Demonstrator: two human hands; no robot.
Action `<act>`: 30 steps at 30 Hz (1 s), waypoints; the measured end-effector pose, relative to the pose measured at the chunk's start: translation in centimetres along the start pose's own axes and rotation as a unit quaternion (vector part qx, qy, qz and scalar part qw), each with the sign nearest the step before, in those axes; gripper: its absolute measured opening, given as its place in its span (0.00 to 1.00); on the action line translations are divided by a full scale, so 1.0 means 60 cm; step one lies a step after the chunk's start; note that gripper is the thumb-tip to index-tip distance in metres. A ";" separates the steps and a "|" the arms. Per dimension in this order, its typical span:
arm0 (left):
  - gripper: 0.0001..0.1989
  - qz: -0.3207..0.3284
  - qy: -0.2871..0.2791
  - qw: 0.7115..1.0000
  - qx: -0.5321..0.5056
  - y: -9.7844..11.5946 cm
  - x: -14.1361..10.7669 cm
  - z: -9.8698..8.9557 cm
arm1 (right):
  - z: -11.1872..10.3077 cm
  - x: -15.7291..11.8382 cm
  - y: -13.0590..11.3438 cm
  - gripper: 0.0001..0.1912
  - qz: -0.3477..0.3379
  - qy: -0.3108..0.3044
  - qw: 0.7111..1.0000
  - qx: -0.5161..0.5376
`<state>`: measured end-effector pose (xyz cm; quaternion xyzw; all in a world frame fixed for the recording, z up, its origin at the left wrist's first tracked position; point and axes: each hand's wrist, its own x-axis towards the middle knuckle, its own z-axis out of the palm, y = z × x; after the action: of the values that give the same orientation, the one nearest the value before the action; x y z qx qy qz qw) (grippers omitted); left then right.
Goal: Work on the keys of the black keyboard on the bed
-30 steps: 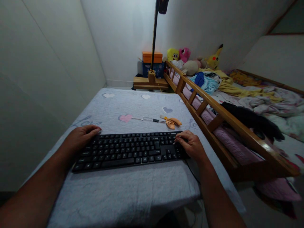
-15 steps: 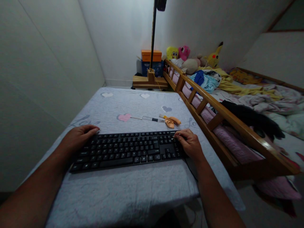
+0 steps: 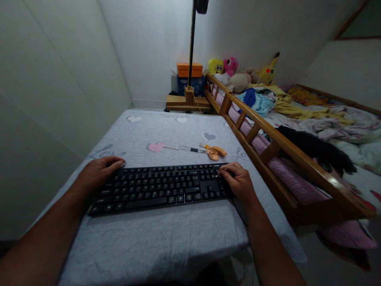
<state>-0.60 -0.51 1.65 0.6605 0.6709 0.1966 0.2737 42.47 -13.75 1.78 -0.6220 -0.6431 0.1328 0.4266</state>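
Note:
A black keyboard lies across the cloth-covered table in front of me. My left hand is closed over its far left corner, thumb along the back edge; the fingers are partly hidden. Over the number pad at the right end, my right hand pinches a small, thin, white-tipped stick, its tip down at the keys. Behind the keyboard lie a thin wire tool with a black grip, a small brush-like piece with a yellow part and a crumpled orange cloth.
A pale blue cloth with hearts covers the table. Along the right runs a wooden bed rail, with bedding, clothes and plush toys beyond. A black pole on a wooden base stands behind the table, near an orange box. A wall rises on the left.
My right hand has shifted very slightly with the stick over the number pad. My left hand and the keyboard have stayed in place.

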 end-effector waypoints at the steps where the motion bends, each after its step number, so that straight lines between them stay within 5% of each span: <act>1: 0.25 0.001 0.001 1.000 0.000 0.000 0.000 0.000 | 0.001 0.000 0.001 0.08 0.001 0.003 1.000 -0.004; 30: 0.25 0.002 -0.002 1.000 -0.005 -0.013 0.006 0.002 | 0.006 -0.001 0.008 0.08 -0.003 0.027 0.999 -0.016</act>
<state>-1.10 -0.21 1.04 0.6613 0.6678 0.1987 0.2780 42.54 -13.59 1.23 -0.6300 -0.6354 0.1041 0.4342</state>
